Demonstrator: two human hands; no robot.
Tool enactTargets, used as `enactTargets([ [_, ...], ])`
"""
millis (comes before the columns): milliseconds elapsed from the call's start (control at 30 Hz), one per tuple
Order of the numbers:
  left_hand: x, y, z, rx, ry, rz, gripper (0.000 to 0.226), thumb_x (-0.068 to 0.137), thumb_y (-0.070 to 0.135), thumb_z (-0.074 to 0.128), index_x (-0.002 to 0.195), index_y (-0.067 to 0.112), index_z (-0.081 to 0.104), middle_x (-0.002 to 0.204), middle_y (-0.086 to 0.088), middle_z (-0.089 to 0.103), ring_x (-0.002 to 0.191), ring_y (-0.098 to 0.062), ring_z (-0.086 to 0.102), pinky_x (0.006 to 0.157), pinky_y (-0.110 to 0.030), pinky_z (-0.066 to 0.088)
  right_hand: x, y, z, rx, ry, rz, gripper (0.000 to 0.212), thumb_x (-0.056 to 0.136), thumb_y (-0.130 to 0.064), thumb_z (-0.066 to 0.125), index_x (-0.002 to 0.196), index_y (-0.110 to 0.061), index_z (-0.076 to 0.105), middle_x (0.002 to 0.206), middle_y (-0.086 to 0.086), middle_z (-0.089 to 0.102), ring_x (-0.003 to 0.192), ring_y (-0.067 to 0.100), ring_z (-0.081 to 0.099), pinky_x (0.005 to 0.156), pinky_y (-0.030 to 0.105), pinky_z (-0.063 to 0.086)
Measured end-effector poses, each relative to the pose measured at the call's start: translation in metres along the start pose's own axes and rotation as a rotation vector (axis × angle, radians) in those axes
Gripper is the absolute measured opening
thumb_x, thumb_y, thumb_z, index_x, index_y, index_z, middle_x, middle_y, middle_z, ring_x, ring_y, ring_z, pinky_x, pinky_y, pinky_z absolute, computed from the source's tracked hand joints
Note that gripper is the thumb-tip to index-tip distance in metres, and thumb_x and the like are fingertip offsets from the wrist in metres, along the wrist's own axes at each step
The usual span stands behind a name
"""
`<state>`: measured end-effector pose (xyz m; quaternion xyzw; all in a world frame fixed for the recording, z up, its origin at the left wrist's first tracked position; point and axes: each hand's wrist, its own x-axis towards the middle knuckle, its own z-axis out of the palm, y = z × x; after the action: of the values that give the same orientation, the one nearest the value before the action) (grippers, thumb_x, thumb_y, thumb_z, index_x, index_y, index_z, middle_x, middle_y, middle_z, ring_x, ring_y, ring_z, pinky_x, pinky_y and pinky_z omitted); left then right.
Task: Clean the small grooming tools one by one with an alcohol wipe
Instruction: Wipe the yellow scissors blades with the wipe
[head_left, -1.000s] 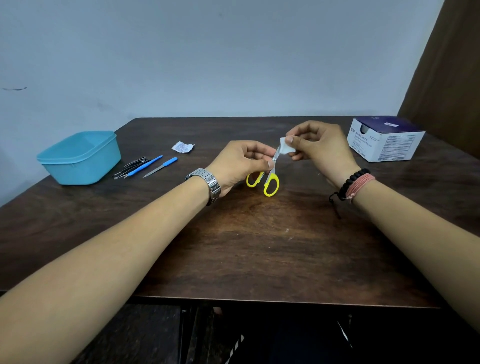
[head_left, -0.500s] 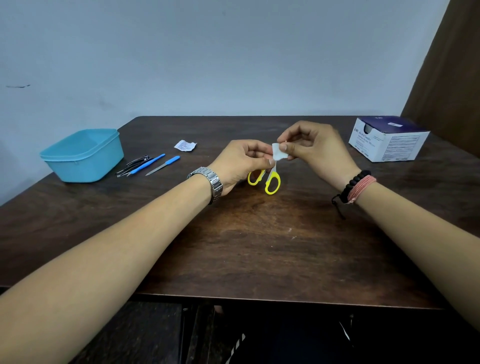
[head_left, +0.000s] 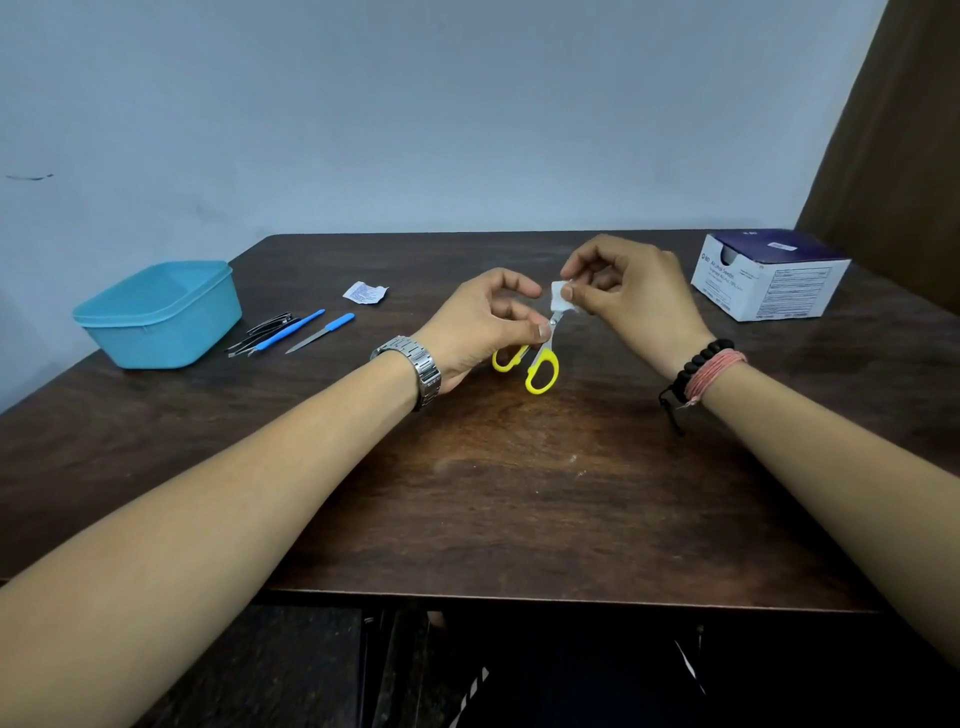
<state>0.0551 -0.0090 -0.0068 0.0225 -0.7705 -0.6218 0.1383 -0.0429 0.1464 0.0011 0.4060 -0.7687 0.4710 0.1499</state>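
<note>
Look to the white and dark blue box (head_left: 769, 280) at the table's (head_left: 519, 493) far right corner: its near left face carries a "BD" mark, followed by a line that seems to read "Alcohol Swabs", though it is too small to be sure. The label panels beside it are illegible. The torn white wrapper (head_left: 365, 292) toward the far left edge bears tiny print you cannot read.
</note>
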Motion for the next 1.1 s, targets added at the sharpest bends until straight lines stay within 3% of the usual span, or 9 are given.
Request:
enactTargets([
  [133, 0.001, -0.001, 0.001, -0.036, 0.01, -0.008, 0.03, 0.082, -0.004, 0.07, 0.102, 0.013, 0.054, 0.079, -0.003, 0.071, 0.066, -0.015, 0.064, 0.055, -0.022, 0.044, 0.003, 0.007, -0.004, 0.065, 0.09, 0.07, 0.008, 0.084, -0.006, 0.07, 0.09, -0.011, 0.069, 0.071, -0.001, 0.065, 0.056, 0.001, 0.061, 0.062, 0.008, 0.045],
  [267, 0.001, 0.001, -0.002, -0.051, 0.043, -0.029, 0.024, 0.086, -0.001, 0.066, 0.104, 0.012, 0.057, 0.076, 0.0, 0.069, 0.06, -0.01, 0.062, 0.048, -0.019, 0.041, 0.005, 0.011, -0.006, 0.135, 0.092, 0.117, 0.015, 0.086, -0.004, 0.069, 0.097, -0.013, 0.07, 0.079, -0.005, 0.064, 0.065, 0.007, 0.066, 0.07, 0.017, 0.054],
  [433, 0.001, 0.002, -0.001, -0.033, 0.034, -0.031, 0.018, 0.09, 0.0, 0.061, 0.1, 0.014, 0.056, 0.074, 0.003, 0.065, 0.054, -0.007, 0.056, 0.043, -0.017, 0.033, 0.003, 0.012, 0.001, 0.293, -0.096, 0.248, 0.021, 0.087, 0.001, 0.068, 0.101, -0.014, 0.065, 0.085, 0.006, 0.066, 0.07, 0.012, 0.066, 0.07, 0.02, 0.055],
  [633, 0.002, 0.002, -0.002, -0.107, 0.018, -0.071, 0.018, 0.091, 0.001, 0.061, 0.099, 0.013, 0.052, 0.075, -0.002, 0.058, 0.057, -0.01, 0.052, 0.057, -0.024, 0.048, 0.001, 0.001, 0.005, 0.687, -0.219, 0.375, 0.025, 0.089, 0.009, 0.06, 0.106, -0.009, 0.061, 0.08, 0.008, 0.067, 0.064, 0.006, 0.066, 0.066, 0.018, 0.056],
  [900, 0.003, 0.001, -0.001, -0.128, 0.029, -0.068, 0.017, 0.091, 0.0, 0.06, 0.095, 0.013, 0.05, 0.076, -0.004, 0.053, 0.059, -0.01, 0.05, 0.058, -0.022, 0.051, 0.007, 0.004, -0.005, 0.984, -0.089, 0.462, 0.025, 0.09, 0.012, 0.054, 0.102, -0.008, 0.062, 0.071, -0.002, 0.069, 0.063, 0.005, 0.064, 0.068, 0.016, 0.055],
  [1000, 0.002, 0.001, -0.002, -0.118, 0.021, -0.06, 0.016, 0.091, 0.0, 0.06, 0.094, 0.013, 0.05, 0.074, -0.003, 0.052, 0.056, -0.009, 0.052, 0.06, -0.023, 0.05, 0.008, 0.006, -0.006, 0.955, -0.008, 0.486, 0.022, 0.091, 0.01, 0.055, 0.101, -0.008, 0.062, 0.08, 0.001, 0.063, 0.065, 0.005, 0.064, 0.069, 0.016, 0.055],
  [1100, 0.002, 0.001, -0.002, -0.124, 0.019, -0.049, 0.016, 0.091, 0.001, 0.06, 0.092, 0.014, 0.051, 0.072, -0.001, 0.054, 0.057, -0.009, 0.052, 0.062, -0.024, 0.05, 0.006, 0.009, -0.004, 0.803, -0.041, 0.522, 0.024, 0.09, 0.01, 0.058, 0.107, -0.006, 0.062, 0.084, 0.005, 0.061, 0.066, 0.007, 0.063, 0.068, 0.016, 0.056],
])
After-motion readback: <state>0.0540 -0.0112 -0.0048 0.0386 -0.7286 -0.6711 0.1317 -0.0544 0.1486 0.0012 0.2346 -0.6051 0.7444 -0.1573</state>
